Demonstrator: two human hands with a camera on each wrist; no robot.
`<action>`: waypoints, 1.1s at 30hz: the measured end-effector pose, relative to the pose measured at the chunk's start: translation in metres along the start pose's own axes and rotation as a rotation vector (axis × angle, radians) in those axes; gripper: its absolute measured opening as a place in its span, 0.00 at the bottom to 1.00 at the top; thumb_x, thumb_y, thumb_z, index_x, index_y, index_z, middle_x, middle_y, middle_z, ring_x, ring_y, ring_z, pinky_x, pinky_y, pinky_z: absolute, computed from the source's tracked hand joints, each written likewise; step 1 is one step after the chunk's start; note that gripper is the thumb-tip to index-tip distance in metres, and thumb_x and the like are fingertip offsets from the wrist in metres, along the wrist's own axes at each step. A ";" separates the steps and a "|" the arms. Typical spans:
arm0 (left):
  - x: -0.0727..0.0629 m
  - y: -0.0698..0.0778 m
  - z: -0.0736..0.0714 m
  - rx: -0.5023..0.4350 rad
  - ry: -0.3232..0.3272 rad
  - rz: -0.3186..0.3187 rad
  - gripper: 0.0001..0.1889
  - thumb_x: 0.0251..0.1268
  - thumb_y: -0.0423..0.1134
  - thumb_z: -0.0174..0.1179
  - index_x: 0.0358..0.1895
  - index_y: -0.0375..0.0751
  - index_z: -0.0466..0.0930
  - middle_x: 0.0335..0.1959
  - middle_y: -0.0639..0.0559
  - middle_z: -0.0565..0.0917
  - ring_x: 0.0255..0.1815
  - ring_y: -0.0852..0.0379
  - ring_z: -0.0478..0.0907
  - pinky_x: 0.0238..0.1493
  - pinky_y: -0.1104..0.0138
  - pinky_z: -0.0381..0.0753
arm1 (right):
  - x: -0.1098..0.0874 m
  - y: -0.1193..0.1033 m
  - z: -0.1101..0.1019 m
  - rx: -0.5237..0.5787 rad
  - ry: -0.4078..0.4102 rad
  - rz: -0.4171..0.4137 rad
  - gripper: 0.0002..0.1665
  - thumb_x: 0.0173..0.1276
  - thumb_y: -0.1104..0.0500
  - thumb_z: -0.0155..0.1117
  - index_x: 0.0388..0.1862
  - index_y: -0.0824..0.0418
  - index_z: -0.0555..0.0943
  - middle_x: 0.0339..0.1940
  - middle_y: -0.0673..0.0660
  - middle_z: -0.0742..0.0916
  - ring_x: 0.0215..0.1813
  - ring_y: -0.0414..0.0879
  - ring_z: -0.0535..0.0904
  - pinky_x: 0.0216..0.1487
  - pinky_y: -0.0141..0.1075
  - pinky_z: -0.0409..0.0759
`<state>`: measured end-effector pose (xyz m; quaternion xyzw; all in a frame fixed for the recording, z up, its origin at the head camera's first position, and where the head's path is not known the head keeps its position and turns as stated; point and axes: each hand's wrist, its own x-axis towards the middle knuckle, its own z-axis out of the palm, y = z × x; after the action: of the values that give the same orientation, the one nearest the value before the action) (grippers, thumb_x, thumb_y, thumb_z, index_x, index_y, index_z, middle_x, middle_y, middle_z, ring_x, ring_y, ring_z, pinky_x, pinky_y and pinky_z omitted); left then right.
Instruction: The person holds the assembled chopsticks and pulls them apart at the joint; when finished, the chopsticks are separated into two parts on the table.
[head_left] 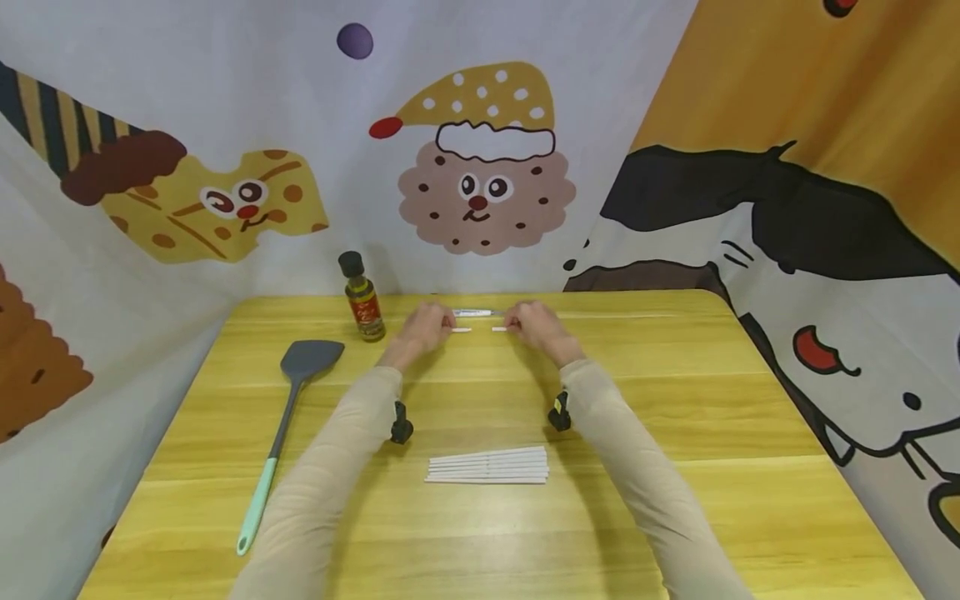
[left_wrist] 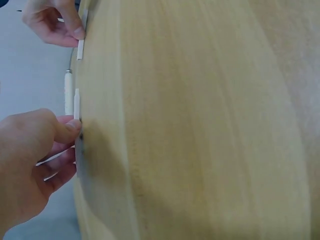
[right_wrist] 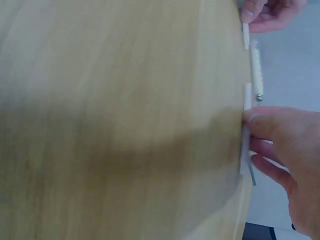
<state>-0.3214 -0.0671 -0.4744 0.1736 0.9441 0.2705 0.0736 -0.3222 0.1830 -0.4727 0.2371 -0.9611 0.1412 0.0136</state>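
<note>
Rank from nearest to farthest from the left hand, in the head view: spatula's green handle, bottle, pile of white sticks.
1. Bottle, just left of the left hand.
2. Pile of white sticks, lower in view, slightly right.
3. Spatula's green handle, even lower, well left.

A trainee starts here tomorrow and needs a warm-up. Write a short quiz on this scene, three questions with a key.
1. What do the left hand and the right hand each pinch?
2. True or false: the bottle stands upright.
3. Which lies left of the bottle? A) right hand B) spatula C) pile of sticks

Key:
1. The left pinches a white stick; the right, another white stick.
2. True.
3. B
</note>
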 end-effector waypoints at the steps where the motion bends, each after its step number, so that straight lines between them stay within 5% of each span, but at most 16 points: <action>1: -0.001 0.000 0.001 0.000 0.004 0.006 0.10 0.69 0.29 0.59 0.48 0.40 0.86 0.50 0.46 0.84 0.52 0.49 0.80 0.56 0.58 0.84 | 0.000 -0.001 0.001 -0.003 -0.002 0.002 0.05 0.70 0.65 0.66 0.40 0.60 0.88 0.42 0.57 0.90 0.46 0.51 0.85 0.51 0.42 0.85; 8: -0.002 -0.001 0.000 -0.002 0.026 0.014 0.09 0.70 0.29 0.59 0.48 0.40 0.84 0.48 0.46 0.83 0.52 0.48 0.80 0.57 0.58 0.83 | -0.003 -0.005 0.002 -0.001 0.048 -0.008 0.04 0.68 0.65 0.69 0.41 0.61 0.88 0.43 0.58 0.89 0.47 0.53 0.85 0.51 0.43 0.86; 17: -0.014 0.008 -0.021 0.038 0.038 0.020 0.11 0.72 0.31 0.58 0.53 0.38 0.83 0.51 0.44 0.82 0.53 0.46 0.79 0.58 0.56 0.82 | -0.013 -0.011 -0.013 0.049 0.065 -0.013 0.13 0.68 0.62 0.70 0.50 0.64 0.85 0.48 0.60 0.89 0.52 0.56 0.85 0.55 0.45 0.86; 26: -0.039 0.037 -0.040 0.190 0.082 0.212 0.10 0.70 0.32 0.60 0.50 0.38 0.86 0.49 0.45 0.82 0.51 0.48 0.81 0.54 0.58 0.84 | -0.029 -0.028 -0.031 0.049 0.192 -0.188 0.12 0.66 0.64 0.72 0.47 0.66 0.86 0.46 0.61 0.89 0.48 0.55 0.87 0.52 0.46 0.86; 33: -0.078 0.046 -0.041 0.314 0.148 0.349 0.06 0.70 0.35 0.63 0.46 0.42 0.86 0.43 0.47 0.82 0.42 0.51 0.79 0.43 0.60 0.82 | -0.055 -0.052 -0.037 0.071 0.234 -0.254 0.13 0.65 0.64 0.72 0.48 0.66 0.86 0.46 0.60 0.89 0.50 0.56 0.85 0.55 0.47 0.86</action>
<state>-0.2449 -0.0794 -0.4121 0.3232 0.9330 0.1408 -0.0717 -0.2514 0.1740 -0.4290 0.3388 -0.9096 0.1989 0.1349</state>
